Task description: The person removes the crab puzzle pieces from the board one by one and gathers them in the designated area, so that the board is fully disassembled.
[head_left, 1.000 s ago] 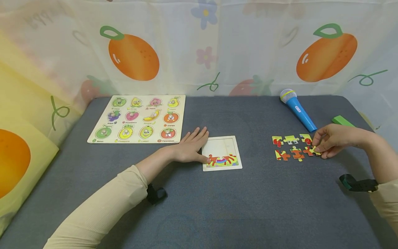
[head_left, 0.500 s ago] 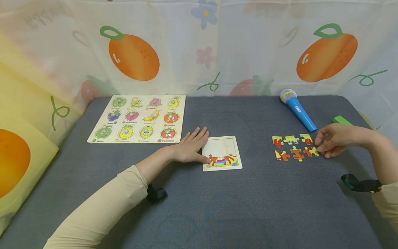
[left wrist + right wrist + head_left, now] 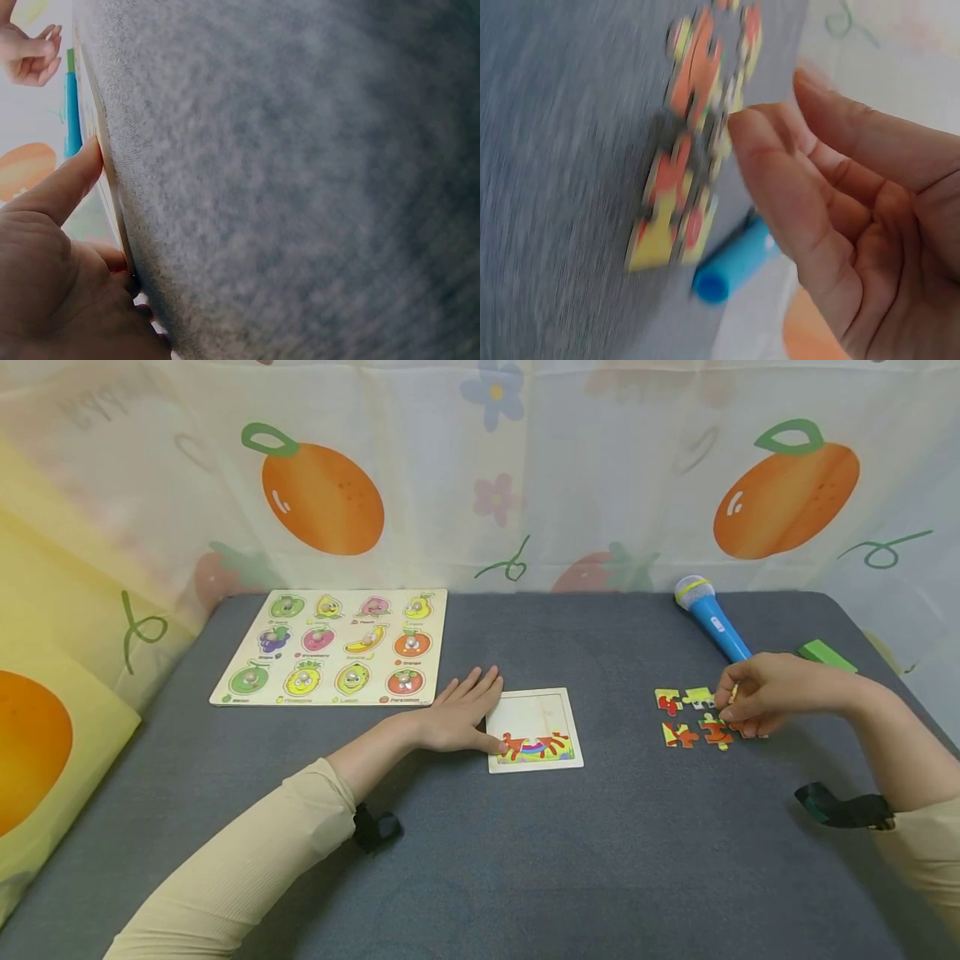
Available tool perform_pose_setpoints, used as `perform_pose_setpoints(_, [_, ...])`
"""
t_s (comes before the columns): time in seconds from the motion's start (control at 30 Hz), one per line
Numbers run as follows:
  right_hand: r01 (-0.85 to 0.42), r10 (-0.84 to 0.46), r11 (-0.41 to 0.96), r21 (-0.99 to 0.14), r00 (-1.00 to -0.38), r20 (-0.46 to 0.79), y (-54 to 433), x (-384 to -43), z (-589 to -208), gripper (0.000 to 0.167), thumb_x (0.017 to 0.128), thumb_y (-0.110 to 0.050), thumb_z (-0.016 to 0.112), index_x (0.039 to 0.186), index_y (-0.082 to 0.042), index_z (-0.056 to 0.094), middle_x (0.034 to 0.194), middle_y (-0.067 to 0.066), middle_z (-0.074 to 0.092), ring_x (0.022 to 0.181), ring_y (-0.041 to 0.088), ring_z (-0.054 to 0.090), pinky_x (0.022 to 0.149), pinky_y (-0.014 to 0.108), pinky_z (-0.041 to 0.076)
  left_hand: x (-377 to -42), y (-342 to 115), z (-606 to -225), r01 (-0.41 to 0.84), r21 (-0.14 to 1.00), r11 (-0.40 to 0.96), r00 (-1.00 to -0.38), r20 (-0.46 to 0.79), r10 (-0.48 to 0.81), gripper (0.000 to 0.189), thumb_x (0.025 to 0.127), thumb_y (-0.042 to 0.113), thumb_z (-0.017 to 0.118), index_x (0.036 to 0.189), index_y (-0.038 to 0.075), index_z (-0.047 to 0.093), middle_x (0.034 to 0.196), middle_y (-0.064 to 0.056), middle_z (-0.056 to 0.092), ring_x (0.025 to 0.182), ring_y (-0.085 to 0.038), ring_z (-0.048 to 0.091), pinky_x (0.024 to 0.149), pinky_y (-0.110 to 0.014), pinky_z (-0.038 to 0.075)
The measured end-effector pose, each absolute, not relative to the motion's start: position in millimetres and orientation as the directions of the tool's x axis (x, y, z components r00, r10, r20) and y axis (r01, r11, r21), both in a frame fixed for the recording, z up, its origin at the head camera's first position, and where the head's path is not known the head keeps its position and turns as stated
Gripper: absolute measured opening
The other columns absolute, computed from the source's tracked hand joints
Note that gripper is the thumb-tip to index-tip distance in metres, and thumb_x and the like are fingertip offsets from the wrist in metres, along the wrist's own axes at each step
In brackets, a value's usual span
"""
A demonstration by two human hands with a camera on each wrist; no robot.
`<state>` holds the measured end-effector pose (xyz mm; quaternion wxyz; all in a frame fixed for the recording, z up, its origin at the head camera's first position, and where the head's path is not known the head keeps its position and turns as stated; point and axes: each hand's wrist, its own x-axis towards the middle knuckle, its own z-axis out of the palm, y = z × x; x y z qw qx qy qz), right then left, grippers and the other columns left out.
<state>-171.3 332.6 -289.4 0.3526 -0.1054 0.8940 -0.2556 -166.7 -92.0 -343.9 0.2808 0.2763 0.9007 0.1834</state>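
Observation:
My left hand (image 3: 453, 722) lies flat with spread fingers on the table, its thumb resting on the lower left of a small jigsaw tray (image 3: 528, 710). The tray's bottom row shows a red animal's legs; above that it is bare. In the left wrist view the thumb (image 3: 71, 184) touches the tray's edge. My right hand (image 3: 780, 689) hovers over loose jigsaw pieces (image 3: 716, 732), hiding part of the right-hand ones. In the right wrist view its thumb and bent fingertips stand apart with nothing between them, beside the yellow-and-red pieces (image 3: 656, 244) lying on the table.
A fruit peg puzzle board (image 3: 379, 683) lies at the back left. Behind the right hand is a blue toy microphone (image 3: 718, 627), its lower end hidden by the hand. A green block (image 3: 827, 655) lies farther right. A fruit-print curtain (image 3: 585, 485) hangs along the table's back edge.
The right hand has let go of the lower right jigsaw piece, drawn slightly right, then moved left over the pieces. My left hand and the tray have stayed in place.

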Motion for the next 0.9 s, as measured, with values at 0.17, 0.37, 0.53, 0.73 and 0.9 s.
perform_pose_setpoints(0.17, [-0.093, -0.421, 0.823, -0.560, -0.763, -0.491, 302.0, -167.4, -287.6, 0.027, 0.094, -0.027, 0.067, 0.109, -0.005, 0.060, 0.078, 0.007, 0.067, 0.068, 0.018, 0.067, 0.066, 0.030, 0.058, -167.3, -92.0, -346.2, 0.388, 0.482, 0.785, -0.694, -0.407, 0.593, 0.099, 0.093, 0.049, 0.059, 0.160, 0.010, -0.002, 0.168, -0.004, -0.016, 0.155, -0.023, -0.020, 0.126, -0.048, -0.011])
perform_pose_setpoints(0.37, [-0.176, -0.485, 0.778, -0.603, -0.778, -0.399, 263.2, -161.1, -284.8, 0.020, 0.094, -0.024, 0.066, 0.105, -0.008, 0.063, 0.075, 0.007, 0.065, 0.064, 0.019, 0.064, 0.063, 0.033, 0.056, -166.6, -91.9, -345.1, 0.395, 0.482, 0.782, -0.688, -0.408, 0.599, 0.098, 0.094, 0.050, 0.058, 0.159, 0.009, -0.003, 0.168, -0.005, -0.016, 0.155, -0.024, -0.021, 0.126, -0.049, -0.010])
perform_pose_setpoints(0.53, [-0.219, -0.523, 0.748, -0.627, -0.776, -0.352, 234.1, -157.0, -284.8, 0.015, 0.095, -0.021, 0.066, 0.105, -0.010, 0.064, 0.078, 0.008, 0.068, 0.070, 0.019, 0.066, 0.067, 0.031, 0.058, -166.5, -92.2, -344.2, 0.406, 0.482, 0.776, -0.682, -0.406, 0.608, 0.097, 0.095, 0.049, 0.056, 0.159, 0.008, -0.003, 0.167, -0.007, -0.017, 0.155, -0.025, -0.021, 0.126, -0.050, -0.010])
perform_pose_setpoints(0.73, [-0.277, -0.590, 0.701, -0.658, -0.743, -0.316, 202.9, -155.0, -290.8, 0.014, 0.094, -0.017, 0.065, 0.106, -0.009, 0.064, 0.081, 0.007, 0.070, 0.070, 0.018, 0.066, 0.066, 0.029, 0.057, -165.7, -92.9, -343.7, 0.403, 0.490, 0.773, -0.685, -0.399, 0.610, 0.100, 0.093, 0.050, 0.058, 0.159, 0.007, -0.003, 0.168, -0.007, -0.015, 0.155, -0.025, -0.020, 0.126, -0.049, -0.010])
perform_pose_setpoints(0.9, [-0.326, -0.626, 0.674, -0.663, -0.728, -0.280, 178.2, -154.5, -300.8, 0.012, 0.094, -0.016, 0.066, 0.104, -0.009, 0.065, 0.075, 0.004, 0.068, 0.062, 0.014, 0.062, 0.062, 0.029, 0.054, -164.3, -92.2, -342.9, 0.418, 0.472, 0.776, -0.685, -0.397, 0.611, 0.114, 0.084, 0.058, 0.066, 0.160, 0.009, -0.003, 0.168, -0.007, -0.016, 0.155, -0.025, -0.020, 0.126, -0.050, -0.009])
